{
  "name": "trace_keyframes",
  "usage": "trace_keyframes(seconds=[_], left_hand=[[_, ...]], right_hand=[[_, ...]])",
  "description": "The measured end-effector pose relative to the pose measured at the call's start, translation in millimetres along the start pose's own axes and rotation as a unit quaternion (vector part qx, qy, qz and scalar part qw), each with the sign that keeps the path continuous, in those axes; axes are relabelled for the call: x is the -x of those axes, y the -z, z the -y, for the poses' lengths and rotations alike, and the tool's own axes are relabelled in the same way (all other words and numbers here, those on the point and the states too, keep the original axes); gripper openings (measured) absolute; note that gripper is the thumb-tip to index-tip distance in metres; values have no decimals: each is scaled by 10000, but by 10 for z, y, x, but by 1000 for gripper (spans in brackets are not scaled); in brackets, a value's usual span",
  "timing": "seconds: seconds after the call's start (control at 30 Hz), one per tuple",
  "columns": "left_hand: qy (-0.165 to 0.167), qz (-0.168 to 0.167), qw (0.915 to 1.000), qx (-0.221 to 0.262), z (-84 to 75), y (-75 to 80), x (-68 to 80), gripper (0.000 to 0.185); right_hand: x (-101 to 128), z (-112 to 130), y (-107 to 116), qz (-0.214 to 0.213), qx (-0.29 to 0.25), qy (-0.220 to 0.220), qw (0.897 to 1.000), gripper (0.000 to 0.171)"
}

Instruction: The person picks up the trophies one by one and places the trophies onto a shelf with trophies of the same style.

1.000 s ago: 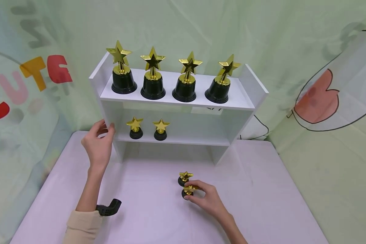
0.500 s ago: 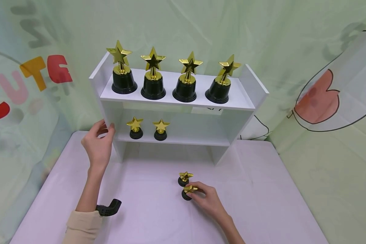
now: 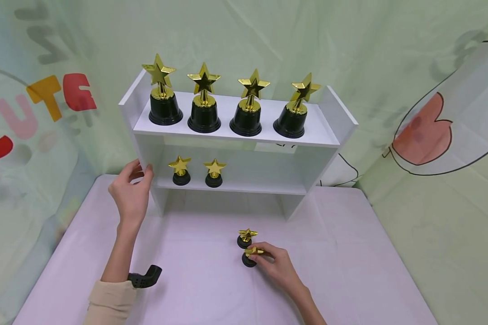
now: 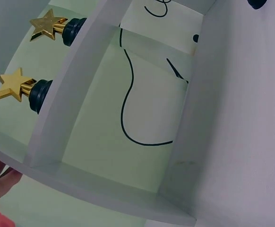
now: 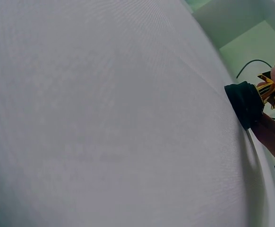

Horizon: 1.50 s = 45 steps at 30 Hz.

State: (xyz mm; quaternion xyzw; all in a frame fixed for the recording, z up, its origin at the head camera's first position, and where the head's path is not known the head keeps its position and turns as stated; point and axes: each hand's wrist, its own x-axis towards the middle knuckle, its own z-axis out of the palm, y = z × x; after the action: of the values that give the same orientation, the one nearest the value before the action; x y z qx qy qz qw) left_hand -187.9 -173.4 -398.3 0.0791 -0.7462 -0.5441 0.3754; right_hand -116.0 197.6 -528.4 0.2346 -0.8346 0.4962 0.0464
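Note:
My right hand pinches a small star trophy by its gold star, thumb on one side and fingers on the other. The trophy's black base is at the tablecloth. Just behind it stands another small trophy. My left hand grips the left side panel of the white shelf, with the thumb inside and the fingers outside, as the left wrist view shows. Two small trophies stand on the lower board, one at the left and one beside it.
Several larger star trophies line the top board between raised side panels. The shelf stands at the back of a table with a white cloth. Printed curtains hang behind and at both sides. A black band circles the left wrist.
The right thumb has shifted slightly up from the base of the small trophy to its star. The left hand and the shelf stay where they were.

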Motion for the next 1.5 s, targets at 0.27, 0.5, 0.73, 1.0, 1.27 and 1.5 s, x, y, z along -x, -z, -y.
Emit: trace_keyframes(seconds=[0.27, 0.5, 0.73, 1.0, 1.27, 1.5], left_hand=[[-2, -15, 10000, -23, 8, 2, -2, 26], [-16, -42, 10000, 4, 2, 1, 3, 26], [-6, -49, 10000, 10, 6, 9, 6, 26], [-29, -43, 10000, -25, 6, 9, 8, 27], [-68, -110, 9999, 38, 14, -13, -6, 25], [-90, -92, 9999, 18, 4, -23, -1, 25]], right_hand=[[20, 27, -7, -77, 50, 188, 9998, 21], [19, 67, 6, 20, 179, 246, 9995, 24], [-4, 193, 42, 157, 277, 273, 9991, 24], [-72, 325, 88, 220, 339, 599, 9974, 23], [-246, 533, 132, 237, 332, 803, 9959, 23], [-422, 653, 228, 169, 483, 998, 9937, 27]])
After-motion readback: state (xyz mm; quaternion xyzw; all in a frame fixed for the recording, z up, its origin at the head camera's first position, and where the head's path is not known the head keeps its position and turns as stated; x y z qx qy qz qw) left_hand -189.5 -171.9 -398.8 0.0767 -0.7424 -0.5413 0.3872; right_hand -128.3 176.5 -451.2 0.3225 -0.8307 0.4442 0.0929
